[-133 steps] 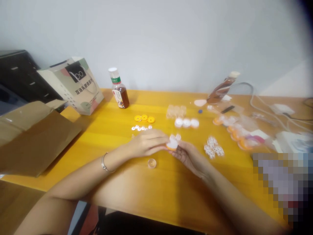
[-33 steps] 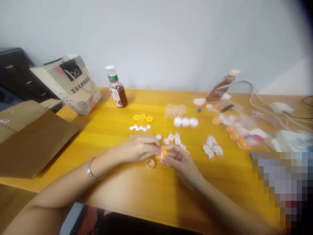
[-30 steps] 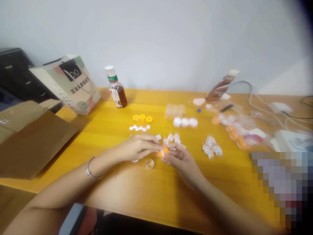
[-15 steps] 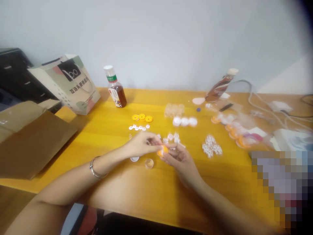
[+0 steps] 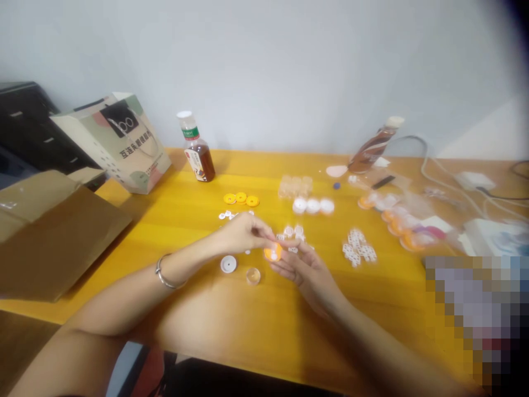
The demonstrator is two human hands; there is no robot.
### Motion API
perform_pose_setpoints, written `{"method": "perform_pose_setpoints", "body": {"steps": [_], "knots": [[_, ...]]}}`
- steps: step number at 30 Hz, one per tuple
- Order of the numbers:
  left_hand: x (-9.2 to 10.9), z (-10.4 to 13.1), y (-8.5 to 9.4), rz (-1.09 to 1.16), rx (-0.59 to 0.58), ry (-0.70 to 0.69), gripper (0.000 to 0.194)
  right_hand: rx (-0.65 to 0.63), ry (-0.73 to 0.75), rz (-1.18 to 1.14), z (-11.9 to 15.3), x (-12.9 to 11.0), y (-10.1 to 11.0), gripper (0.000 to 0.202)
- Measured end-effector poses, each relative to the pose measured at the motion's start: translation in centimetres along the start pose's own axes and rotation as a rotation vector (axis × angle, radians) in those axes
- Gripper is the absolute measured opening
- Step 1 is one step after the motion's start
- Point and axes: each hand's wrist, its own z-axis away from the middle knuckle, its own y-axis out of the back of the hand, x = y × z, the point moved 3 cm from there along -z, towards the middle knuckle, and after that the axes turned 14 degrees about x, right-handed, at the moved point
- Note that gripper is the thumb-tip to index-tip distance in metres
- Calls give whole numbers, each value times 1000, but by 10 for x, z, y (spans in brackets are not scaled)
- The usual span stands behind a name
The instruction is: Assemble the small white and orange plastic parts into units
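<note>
A small round orange disc (image 5: 270, 252) with a pale, whitish centre is held up between my two hands, tilted towards me. My right hand (image 5: 309, 270) grips its right side, fingers curled behind. From the upper left, the thumb and fingertips of my left hand (image 5: 242, 234) pinch at its top edge. On the table below lie a white disc (image 5: 228, 264) with a small centre hole and a clear round cup (image 5: 253, 276). Behind my hands are small white perforated pieces (image 5: 288, 231), partly covered by the fingers, and little white discs (image 5: 225, 215).
Yellow discs (image 5: 241, 197), white discs (image 5: 313, 205), clear cups (image 5: 295, 186) and more perforated pieces (image 5: 359, 247) sit farther back. A tea bottle (image 5: 200, 160), paper bag (image 5: 136, 143) and cardboard box (image 5: 61, 237) stand left. Right are another bottle (image 5: 372, 146), orange parts (image 5: 409, 240) and cables (image 5: 438, 165).
The orange disc has turned so that its pale face shows more, and it sits slightly lower and left. My left hand has risen a little, uncovering the white disc below.
</note>
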Motion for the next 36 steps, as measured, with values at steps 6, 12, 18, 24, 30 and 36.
{"method": "perform_pose_setpoints", "body": {"steps": [6,12,18,24,30,36], "knots": [[8,10,3,-90,220,-141,20,72,53,-44,-5,1,3,20],[18,28,-13,-392,319,-402,18,161,86,-116,-6,8,4,23],[10,22,-28,-520,319,-427,22,213,79,-158,-9,11,7,20],[14,23,-46,-844,365,-572,25,332,103,-213,-13,12,9,24],[20,22,-56,-969,418,-570,24,390,164,-197,-17,16,11,26],[14,15,-48,-777,422,-448,18,430,223,-172,-18,22,10,22]]}}
